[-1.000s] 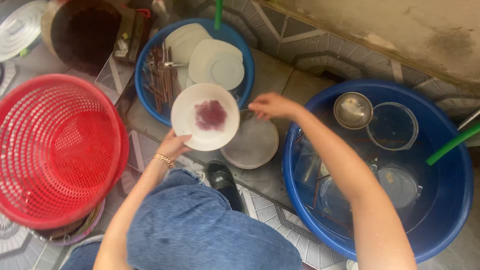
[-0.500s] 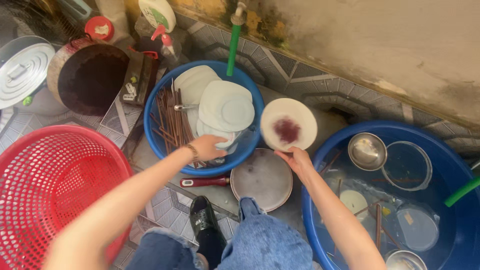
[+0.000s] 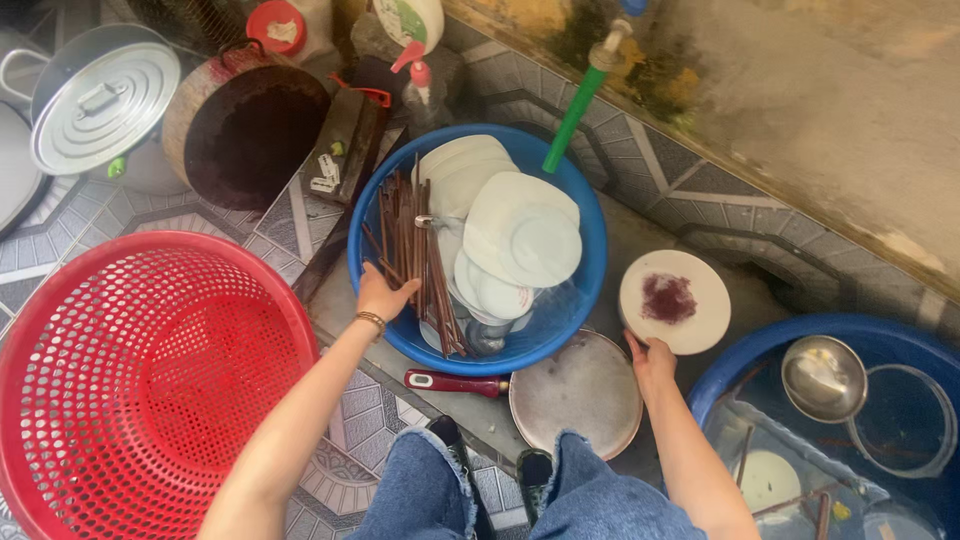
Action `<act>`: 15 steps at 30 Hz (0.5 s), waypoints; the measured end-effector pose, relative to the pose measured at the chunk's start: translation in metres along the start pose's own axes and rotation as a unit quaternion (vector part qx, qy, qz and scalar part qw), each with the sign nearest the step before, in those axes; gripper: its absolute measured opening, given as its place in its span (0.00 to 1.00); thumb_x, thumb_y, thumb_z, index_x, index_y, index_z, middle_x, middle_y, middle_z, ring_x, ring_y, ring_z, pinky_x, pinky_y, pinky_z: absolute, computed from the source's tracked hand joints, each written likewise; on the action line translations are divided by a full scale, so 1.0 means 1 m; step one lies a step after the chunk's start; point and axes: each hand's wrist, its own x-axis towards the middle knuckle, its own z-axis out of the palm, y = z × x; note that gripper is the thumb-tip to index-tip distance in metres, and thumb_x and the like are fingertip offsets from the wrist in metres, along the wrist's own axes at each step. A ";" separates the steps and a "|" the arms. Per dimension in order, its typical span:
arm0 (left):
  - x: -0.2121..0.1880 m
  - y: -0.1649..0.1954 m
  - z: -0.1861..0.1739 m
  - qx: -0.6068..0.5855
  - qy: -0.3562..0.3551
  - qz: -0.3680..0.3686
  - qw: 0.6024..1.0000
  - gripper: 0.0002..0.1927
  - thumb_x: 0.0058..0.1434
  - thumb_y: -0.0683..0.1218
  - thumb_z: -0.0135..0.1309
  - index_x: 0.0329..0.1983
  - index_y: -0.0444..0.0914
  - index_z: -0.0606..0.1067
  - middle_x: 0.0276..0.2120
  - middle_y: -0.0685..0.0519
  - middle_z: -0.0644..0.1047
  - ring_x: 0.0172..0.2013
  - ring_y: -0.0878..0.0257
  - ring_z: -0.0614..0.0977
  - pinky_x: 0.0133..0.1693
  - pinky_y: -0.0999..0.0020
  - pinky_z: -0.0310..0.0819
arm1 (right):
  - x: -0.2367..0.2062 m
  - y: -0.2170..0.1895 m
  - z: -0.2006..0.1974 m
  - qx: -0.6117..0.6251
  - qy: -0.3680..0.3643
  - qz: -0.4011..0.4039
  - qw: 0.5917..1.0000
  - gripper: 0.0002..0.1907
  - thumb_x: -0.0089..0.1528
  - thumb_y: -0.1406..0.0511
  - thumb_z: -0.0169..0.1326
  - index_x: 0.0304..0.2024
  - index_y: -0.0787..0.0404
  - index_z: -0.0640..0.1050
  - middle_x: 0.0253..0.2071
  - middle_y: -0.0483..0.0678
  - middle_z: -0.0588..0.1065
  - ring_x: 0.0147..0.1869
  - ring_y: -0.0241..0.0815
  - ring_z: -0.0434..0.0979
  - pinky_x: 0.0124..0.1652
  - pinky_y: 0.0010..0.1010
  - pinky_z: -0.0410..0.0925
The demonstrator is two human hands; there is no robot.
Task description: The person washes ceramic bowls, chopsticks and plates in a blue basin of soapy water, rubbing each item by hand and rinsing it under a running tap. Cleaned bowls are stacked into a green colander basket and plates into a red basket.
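- White round ceramic plate with a dark red stain (image 3: pixel 673 300) now sits low over the floor at right, gripped at its near edge by the right hand (image 3: pixel 652 357); half a second ago it was held higher, beside the basin.
- Left hand (image 3: pixel 383 296) has moved to the near-left rim of the blue round plastic basin (image 3: pixel 590 215), fingers curled onto the rim next to the brown wooden chopsticks (image 3: pixel 412 250).
- Glossy white stacked dishes (image 3: pixel 525 235) lie in the basin water.
- Dull round metal tray (image 3: pixel 577 392) lies flat just near the basin.
- Red perforated plastic basket (image 3: pixel 130 375) sits at left.
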 end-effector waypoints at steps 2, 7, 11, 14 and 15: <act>0.002 0.001 0.011 -0.091 0.003 -0.057 0.994 0.75 0.41 0.69 0.73 0.69 0.15 0.46 0.67 0.25 0.62 0.68 0.41 0.65 0.67 0.60 0.61 | 0.005 0.005 -0.005 0.000 0.002 0.001 1.000 0.23 0.62 0.81 0.40 0.62 0.75 0.64 0.61 0.64 0.69 0.62 0.65 0.75 0.55 0.53 0.72; 0.018 0.023 0.018 -0.181 -0.021 -0.121 0.976 0.83 0.35 0.69 0.74 0.76 0.27 0.34 0.73 0.30 0.52 0.73 0.44 0.58 0.69 0.60 0.54 | 0.012 0.009 -0.017 -0.041 -0.025 0.054 0.997 0.22 0.68 0.72 0.44 0.63 0.76 0.62 0.62 0.67 0.69 0.64 0.64 0.75 0.57 0.49 0.71; 0.027 0.048 0.037 -0.178 0.028 0.014 0.983 0.85 0.35 0.61 0.82 0.76 0.33 0.29 0.75 0.31 0.44 0.74 0.40 0.47 0.70 0.57 0.45 | 0.007 -0.004 -0.037 -0.219 -0.064 0.139 0.964 0.25 0.70 0.61 0.46 0.64 0.70 0.61 0.60 0.61 0.69 0.59 0.63 0.76 0.57 0.48 0.71; 0.033 0.053 0.055 -0.138 -0.024 -0.051 0.989 0.82 0.34 0.54 0.76 0.81 0.42 0.31 0.78 0.41 0.48 0.75 0.48 0.55 0.67 0.52 0.51 | 0.008 -0.039 -0.048 -0.500 -0.148 0.136 0.842 0.22 0.67 0.61 0.49 0.61 0.64 0.70 0.56 0.56 0.76 0.55 0.52 0.79 0.54 0.42 0.74; 0.037 0.050 0.057 -0.157 -0.003 -0.050 0.986 0.81 0.34 0.54 0.77 0.80 0.40 0.31 0.77 0.39 0.50 0.74 0.47 0.56 0.68 0.56 0.52 | 0.010 -0.051 -0.050 -0.596 -0.186 0.126 0.771 0.21 0.66 0.61 0.51 0.60 0.64 0.75 0.53 0.56 0.79 0.54 0.47 0.80 0.52 0.39 0.75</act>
